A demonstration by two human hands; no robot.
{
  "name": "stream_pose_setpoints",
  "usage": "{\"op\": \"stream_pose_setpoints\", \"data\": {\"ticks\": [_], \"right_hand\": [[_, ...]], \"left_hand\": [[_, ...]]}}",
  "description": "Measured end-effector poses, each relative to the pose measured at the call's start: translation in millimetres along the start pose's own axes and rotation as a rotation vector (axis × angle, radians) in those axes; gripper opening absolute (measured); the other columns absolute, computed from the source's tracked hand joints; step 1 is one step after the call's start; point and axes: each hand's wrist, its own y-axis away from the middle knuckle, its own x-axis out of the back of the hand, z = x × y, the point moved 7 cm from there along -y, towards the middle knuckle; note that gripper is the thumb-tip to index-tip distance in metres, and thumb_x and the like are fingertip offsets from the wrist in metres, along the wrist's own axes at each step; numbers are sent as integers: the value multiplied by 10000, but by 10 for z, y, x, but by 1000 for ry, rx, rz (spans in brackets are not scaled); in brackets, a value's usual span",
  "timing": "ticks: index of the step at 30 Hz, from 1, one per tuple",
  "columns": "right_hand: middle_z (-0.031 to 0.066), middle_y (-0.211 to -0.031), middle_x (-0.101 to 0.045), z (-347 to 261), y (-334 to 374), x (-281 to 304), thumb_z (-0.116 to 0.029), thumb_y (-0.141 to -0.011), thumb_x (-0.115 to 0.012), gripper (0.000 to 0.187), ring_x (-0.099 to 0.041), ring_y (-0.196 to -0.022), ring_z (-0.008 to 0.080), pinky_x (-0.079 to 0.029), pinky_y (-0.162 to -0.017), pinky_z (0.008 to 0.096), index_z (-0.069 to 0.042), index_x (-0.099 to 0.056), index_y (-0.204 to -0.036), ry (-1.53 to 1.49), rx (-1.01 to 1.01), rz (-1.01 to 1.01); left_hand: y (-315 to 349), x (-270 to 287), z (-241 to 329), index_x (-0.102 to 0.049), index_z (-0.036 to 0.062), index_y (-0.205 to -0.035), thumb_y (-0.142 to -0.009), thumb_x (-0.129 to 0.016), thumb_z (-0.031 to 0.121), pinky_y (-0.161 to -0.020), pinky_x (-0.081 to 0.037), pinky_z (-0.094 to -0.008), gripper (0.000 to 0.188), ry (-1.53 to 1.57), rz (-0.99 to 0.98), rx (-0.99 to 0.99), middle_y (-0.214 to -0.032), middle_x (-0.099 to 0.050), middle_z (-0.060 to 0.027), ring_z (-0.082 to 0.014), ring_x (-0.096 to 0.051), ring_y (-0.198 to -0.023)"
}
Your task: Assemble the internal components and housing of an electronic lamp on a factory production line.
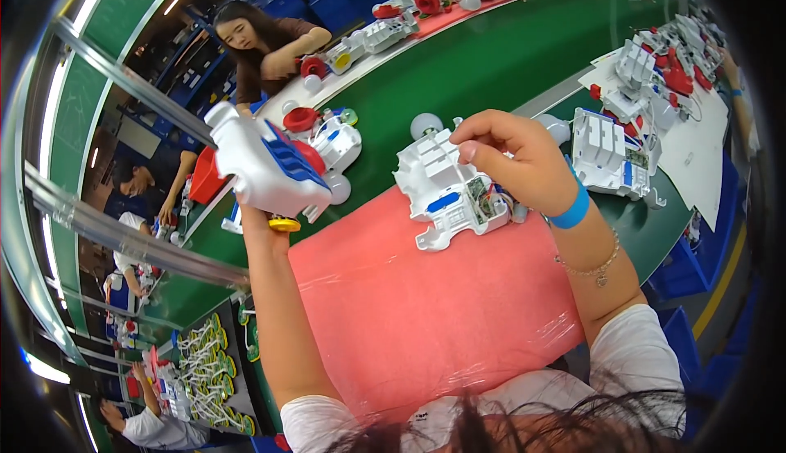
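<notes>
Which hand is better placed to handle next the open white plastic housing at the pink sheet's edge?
Probably the right hand: it is at the open white housing, while the left hand, mostly hidden, is farther off and holds a white plastic shell with blue stripes.

Open lane over the pink mat (434, 314) between the forearms (282, 314) — runs up to the white housing (446, 199), right hand (516, 158) over it. Left side: raised white-blue shell (266, 162) and shiny rail (139, 238) block. Green surface (491, 52) beyond — wide open strip.
</notes>
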Motion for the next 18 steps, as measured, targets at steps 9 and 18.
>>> {"op": "stream_pose_setpoints", "data": {"ticks": [9, 18], "right_hand": [[51, -784, -619, -53, -26, 243, -51, -822, -572, 138, -558, -703, 77, -444, -628, 214, 16, -611, -937, 56, -4, 53], [84, -786, -621, -45, -39, 374, -92, -789, -583, 127, -587, -658, 211, -458, -587, 310, -53, -609, -907, 226, 292, 141]], "left_hand": [[-550, -1567, -290, -539, 71, -1118, -797, -532, 519, -724, -511, -361, 550, -168, -256, 17, -961, -616, -96, -236, -619, -853], [-1927, -2054, -1497, -487, -187, -1106, -610, -651, 618, -802, -458, -379, 960, -528, 67, -33, -1107, -558, -226, -291, -569, -950]]}}
